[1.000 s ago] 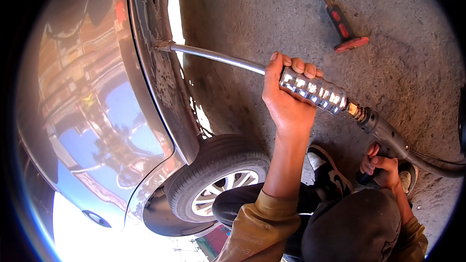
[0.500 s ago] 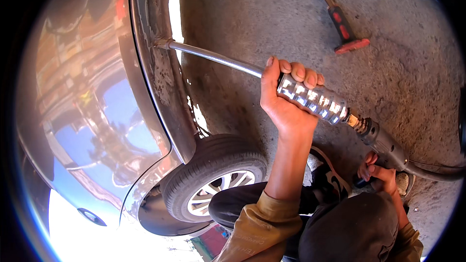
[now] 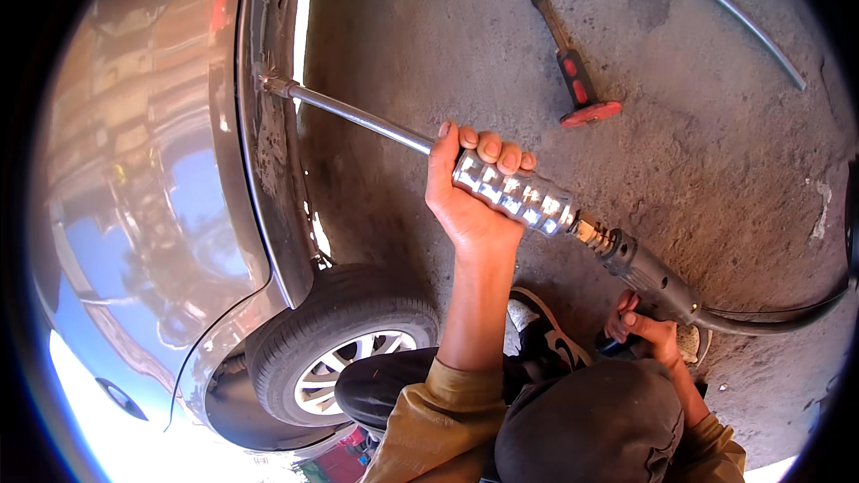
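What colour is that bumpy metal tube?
The bumpy tube is silver, clearest in the head view.

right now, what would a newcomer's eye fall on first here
Probably the shiny, ribbed metal cylinder gripped in the left hand mid-picture, with a straight silver rod running from it to the scraped metal sill of a glossy car at left. After that, perhaps the flat steel chisel with a red-and-black handle, lying on grey concrete floor at upper right.

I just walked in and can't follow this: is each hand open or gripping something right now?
Left hand: closed around the ribbed chrome sleeve on the rod.
Right hand: closed on the dark handle of the grey tool body.
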Demonstrator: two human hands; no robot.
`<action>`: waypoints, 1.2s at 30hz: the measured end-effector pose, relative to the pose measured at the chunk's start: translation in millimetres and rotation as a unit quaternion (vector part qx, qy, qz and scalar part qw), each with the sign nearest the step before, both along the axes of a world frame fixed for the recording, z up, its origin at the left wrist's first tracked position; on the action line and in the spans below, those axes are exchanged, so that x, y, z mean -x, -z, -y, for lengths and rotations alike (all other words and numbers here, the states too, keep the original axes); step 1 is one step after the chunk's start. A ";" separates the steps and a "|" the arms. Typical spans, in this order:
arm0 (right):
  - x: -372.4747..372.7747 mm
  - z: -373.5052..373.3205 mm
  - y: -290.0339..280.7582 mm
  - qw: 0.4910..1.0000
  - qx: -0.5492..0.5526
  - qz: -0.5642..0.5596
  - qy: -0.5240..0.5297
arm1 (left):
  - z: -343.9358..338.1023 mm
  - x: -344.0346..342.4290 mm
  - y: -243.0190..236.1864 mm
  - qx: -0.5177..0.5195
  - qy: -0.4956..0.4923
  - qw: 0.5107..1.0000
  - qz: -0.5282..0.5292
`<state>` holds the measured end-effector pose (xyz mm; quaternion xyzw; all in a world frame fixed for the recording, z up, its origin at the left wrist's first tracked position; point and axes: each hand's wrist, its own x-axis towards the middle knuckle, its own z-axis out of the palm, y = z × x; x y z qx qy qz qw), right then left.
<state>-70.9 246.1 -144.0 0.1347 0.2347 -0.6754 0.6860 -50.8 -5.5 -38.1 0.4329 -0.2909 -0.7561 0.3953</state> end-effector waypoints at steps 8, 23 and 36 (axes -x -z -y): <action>0.3 -7.1 3.2 0.999 0.006 0.020 0.031 | 20.2 11.5 -10.6 0.001 0.018 0.999 0.030; 0.2 -7.6 7.7 1.000 -0.005 0.016 -0.012 | -7.4 2.3 2.5 -0.017 0.011 1.000 0.005; -5.4 -0.4 5.8 0.999 -0.025 0.044 0.012 | 105.7 -25.3 -34.6 0.034 0.030 0.998 -0.032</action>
